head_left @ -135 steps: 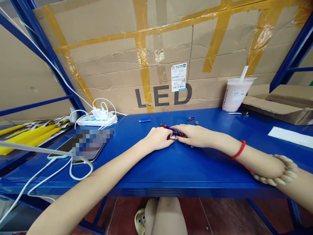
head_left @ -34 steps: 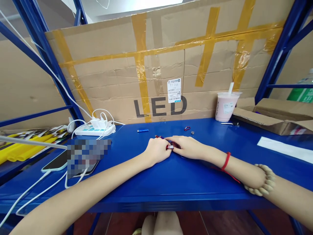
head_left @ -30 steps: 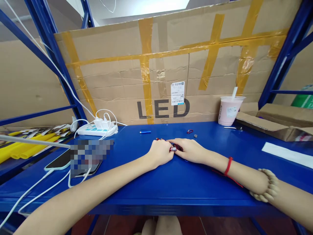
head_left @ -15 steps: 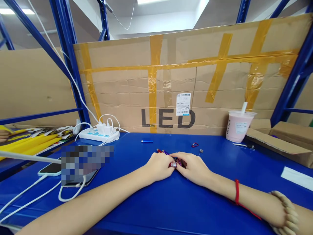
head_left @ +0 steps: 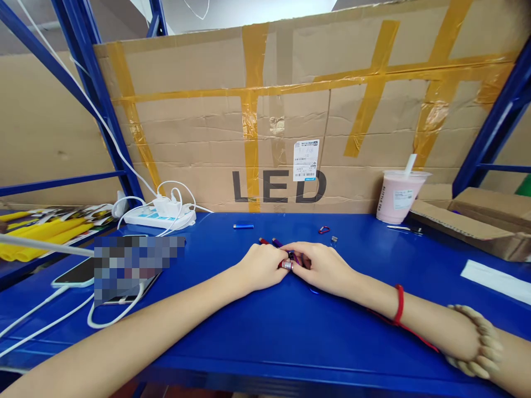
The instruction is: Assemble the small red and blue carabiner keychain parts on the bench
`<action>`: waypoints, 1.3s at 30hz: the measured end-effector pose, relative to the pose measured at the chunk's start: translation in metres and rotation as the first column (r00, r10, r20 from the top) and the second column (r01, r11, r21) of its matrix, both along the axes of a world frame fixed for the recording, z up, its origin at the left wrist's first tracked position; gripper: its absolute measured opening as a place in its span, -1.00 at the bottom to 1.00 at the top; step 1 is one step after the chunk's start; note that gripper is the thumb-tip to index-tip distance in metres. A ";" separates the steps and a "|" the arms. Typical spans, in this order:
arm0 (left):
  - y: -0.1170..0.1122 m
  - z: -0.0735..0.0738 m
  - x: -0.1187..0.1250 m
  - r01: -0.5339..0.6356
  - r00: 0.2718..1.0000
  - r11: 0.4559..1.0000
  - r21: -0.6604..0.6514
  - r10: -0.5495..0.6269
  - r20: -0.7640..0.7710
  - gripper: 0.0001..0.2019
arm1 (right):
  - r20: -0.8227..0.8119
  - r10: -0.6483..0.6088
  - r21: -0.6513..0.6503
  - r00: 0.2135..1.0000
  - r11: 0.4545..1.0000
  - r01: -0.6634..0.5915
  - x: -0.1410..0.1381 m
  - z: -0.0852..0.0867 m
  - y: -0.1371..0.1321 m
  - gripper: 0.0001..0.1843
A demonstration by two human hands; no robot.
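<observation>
My left hand (head_left: 265, 267) is closed around a small red tube with a silver end (head_left: 286, 265), which shows at its thumb. Touching it, my right hand (head_left: 327, 267) has its fingers curled inward; a small purple piece (head_left: 295, 257) shows beneath them, mostly hidden. Just past my left knuckles lie a red tube end (head_left: 263, 241) and a purple tube end (head_left: 276, 242). Part of a blue ring-like piece (head_left: 314, 291) peeks out below my right hand. Farther back are a blue tube (head_left: 243, 226), a red carabiner (head_left: 324, 230) and a small metal piece (head_left: 334, 239).
On the blue table (head_left: 265, 342), a white power strip (head_left: 161, 214) and phones with cables (head_left: 77, 272) are at left. A pink drink cup (head_left: 400, 196), an open carton (head_left: 481, 221) and a white strip (head_left: 498, 281) are at right. A cardboard panel (head_left: 199, 143) stands behind.
The view has tilted down slightly, so everything sits higher in the picture. Both hands stay together; a blue piece now shows more clearly below my right hand.
</observation>
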State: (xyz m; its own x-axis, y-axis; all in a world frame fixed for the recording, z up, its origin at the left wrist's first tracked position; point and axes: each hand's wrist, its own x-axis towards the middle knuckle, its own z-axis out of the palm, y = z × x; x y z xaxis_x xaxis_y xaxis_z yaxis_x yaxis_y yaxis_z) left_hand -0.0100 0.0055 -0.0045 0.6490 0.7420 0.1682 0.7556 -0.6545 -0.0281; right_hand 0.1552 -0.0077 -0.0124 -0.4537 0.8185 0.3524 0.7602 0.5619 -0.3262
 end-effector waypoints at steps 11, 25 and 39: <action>-0.004 0.004 0.000 -0.002 1.000 1.000 0.007 0.002 -0.026 -0.74 | -0.038 -0.005 -0.010 0.999 1.000 0.004 0.003 0.000 0.006 -0.67; -0.005 0.005 0.000 0.007 1.000 1.000 0.010 -0.007 -0.011 -0.74 | -0.074 0.042 0.013 0.996 0.999 -0.041 0.002 0.005 -0.001 -0.70; -0.003 0.004 0.001 -0.004 1.000 1.000 0.016 0.004 -0.019 -0.75 | -0.201 0.011 0.153 0.979 0.988 0.021 0.002 0.004 -0.002 -0.72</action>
